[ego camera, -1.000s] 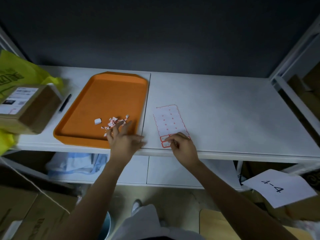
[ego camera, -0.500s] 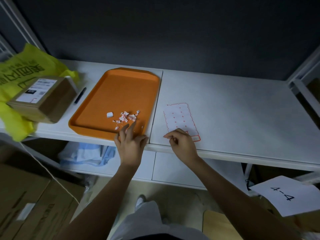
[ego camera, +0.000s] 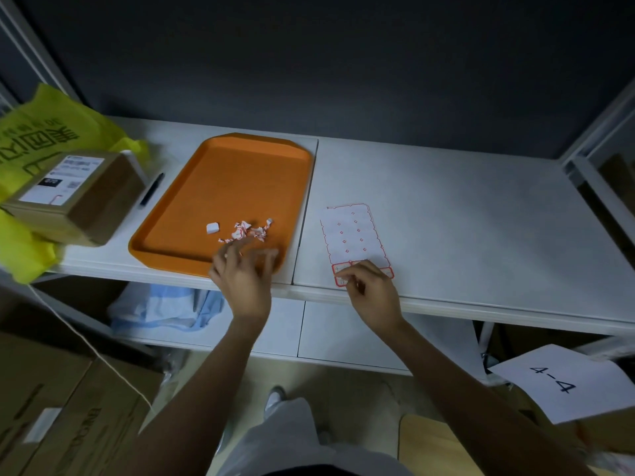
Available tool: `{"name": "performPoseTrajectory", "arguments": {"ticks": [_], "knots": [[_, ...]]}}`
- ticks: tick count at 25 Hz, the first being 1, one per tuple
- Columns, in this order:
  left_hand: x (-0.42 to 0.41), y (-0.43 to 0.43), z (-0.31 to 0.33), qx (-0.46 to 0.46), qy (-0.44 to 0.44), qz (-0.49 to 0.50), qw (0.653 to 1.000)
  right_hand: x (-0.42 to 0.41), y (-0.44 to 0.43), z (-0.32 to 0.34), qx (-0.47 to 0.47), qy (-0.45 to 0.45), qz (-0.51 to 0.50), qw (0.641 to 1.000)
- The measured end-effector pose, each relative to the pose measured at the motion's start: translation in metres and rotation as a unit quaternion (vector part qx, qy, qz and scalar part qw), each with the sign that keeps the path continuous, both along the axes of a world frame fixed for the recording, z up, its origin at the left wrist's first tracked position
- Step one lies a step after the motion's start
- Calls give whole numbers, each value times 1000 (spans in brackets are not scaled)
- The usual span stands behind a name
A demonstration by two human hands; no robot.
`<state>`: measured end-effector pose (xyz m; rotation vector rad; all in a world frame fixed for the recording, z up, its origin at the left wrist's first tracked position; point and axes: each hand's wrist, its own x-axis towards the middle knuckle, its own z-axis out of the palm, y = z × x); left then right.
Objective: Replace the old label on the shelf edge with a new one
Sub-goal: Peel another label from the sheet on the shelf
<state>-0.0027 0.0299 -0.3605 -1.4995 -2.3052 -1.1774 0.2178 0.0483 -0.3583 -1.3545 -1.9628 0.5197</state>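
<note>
A white label sheet (ego camera: pixel 354 235) with red borders lies on the white shelf (ego camera: pixel 464 218), near its front edge. My right hand (ego camera: pixel 369 292) has curled fingers on the sheet's near end, picking at the red-bordered labels there. My left hand (ego camera: pixel 244 273) hovers with loose fingers over the near rim of the orange tray (ego camera: pixel 220 187). Crumpled red-and-white label scraps (ego camera: pixel 249 231) lie in the tray just beyond its fingertips. The hand is blurred, and nothing shows in it.
A cardboard parcel (ego camera: pixel 74 197) on a yellow bag (ego camera: pixel 41 135) stands at the shelf's left end, with a black pen (ego camera: pixel 151 188) beside it. Boxes (ego camera: pixel 62 407) sit on the floor at lower left. A paper marked 4-4 (ego camera: pixel 563 383) lies lower right.
My left hand has drawn back a little from the scraps toward the tray's near rim. My right hand stays at the sheet's near end. The camera view has shifted.
</note>
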Motion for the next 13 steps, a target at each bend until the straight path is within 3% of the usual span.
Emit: {"name": "performPoseTrajectory", "arguments": {"ticks": [4,7,13], "knots": [[-22,21,28,6,-74,70,995,20,-20,-19,85,-21,-88,992],[-29,31,35,-28,-101,94,990,32,-25,-31,139,-50,-99,984],[-32,37,33,-86,-102,121,984,52,-32,-47,108,-118,-149,976]]}}
